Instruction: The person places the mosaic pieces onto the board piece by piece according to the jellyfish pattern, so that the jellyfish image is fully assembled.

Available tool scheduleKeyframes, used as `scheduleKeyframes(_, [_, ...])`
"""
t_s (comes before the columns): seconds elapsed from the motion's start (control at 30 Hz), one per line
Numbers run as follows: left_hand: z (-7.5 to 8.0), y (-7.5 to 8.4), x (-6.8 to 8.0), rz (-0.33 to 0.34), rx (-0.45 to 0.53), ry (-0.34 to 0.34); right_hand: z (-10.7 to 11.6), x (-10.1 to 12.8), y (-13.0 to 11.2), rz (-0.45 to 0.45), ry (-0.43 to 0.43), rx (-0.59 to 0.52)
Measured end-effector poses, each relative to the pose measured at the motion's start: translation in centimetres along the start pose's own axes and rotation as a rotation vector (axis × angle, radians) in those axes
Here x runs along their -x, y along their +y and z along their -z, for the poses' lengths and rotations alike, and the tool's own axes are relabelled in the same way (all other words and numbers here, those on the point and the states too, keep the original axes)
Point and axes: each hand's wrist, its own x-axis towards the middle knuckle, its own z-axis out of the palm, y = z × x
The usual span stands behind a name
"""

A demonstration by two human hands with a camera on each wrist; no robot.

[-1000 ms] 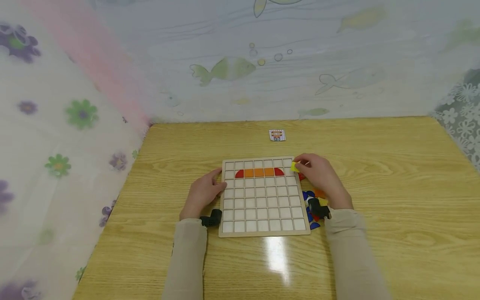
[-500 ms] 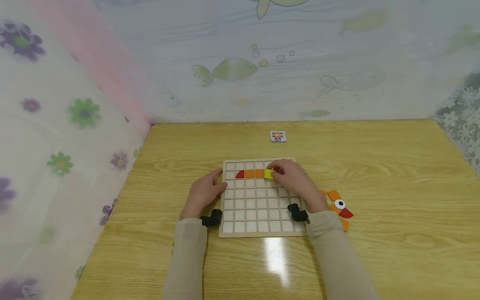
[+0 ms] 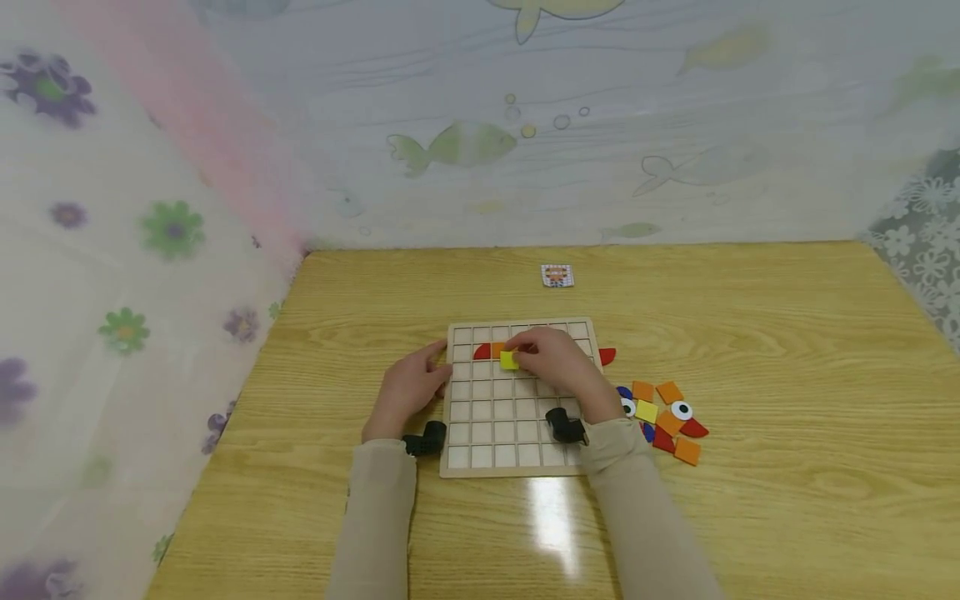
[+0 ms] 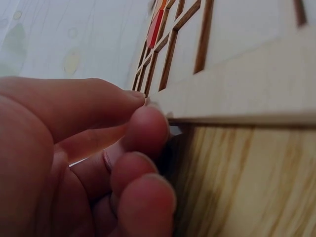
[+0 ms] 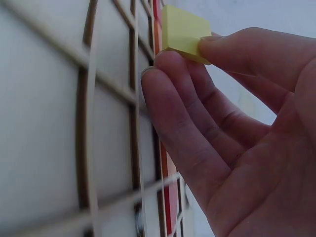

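Observation:
My right hand (image 3: 553, 360) pinches a yellow square tile (image 3: 509, 360) between thumb and fingers, over the second and third rows of a wooden grid board (image 3: 517, 476). In the right wrist view the yellow tile (image 5: 183, 32) is tilted, with the thumb on its face. My left hand (image 3: 408, 385) grips the board's left edge, its thumb at the rim and its other fingers curled beside it in the left wrist view. A red rounded tile (image 3: 483, 352) and an orange square tile (image 3: 498, 351) lie in the second row; the right hand hides the rest of that row.
Right of the board lies a loose group of tiles: orange squares (image 3: 687, 451), a yellow square (image 3: 647, 411), red and blue pieces, and white eye discs (image 3: 682, 410). A red piece (image 3: 608, 357) lies by the board's right edge. A small pattern card (image 3: 557, 276) lies behind the board.
My right hand has carried the yellow tile leftward from the board's right edge to over its left-middle cells. The loose tiles on the right have come into sight. My left hand stays at the board's edge.

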Motion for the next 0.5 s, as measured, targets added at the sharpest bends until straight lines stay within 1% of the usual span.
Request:
scheduleKeyframes(0.07, [0.0, 0.0, 0.0, 0.009, 0.000, -0.002, -0.3, -0.2, -0.3, -0.003, -0.017, 0.002])
scheduleKeyframes(0.17, [-0.1, 0.1, 0.0, 0.029, 0.002, -0.009, -0.7, -0.5, -0.8, 0.005, -0.034, 0.038])
scheduleKeyframes(0.27, [0.0, 0.2, 0.0, 0.043, 0.009, -0.009, -1.2, -0.8, -1.3, 0.009, -0.028, 0.074])
scheduleKeyframes(0.43, [0.0, 0.0, 0.0, 0.034, 0.012, 0.001, -2.2, -1.2, -2.2, 0.023, -0.005, 0.125])
scheduleKeyframes(0.5, [-0.1, 0.0, 0.0, 0.034, 0.023, 0.001, -2.6, -1.3, -2.5, 0.015, 0.001, 0.138])
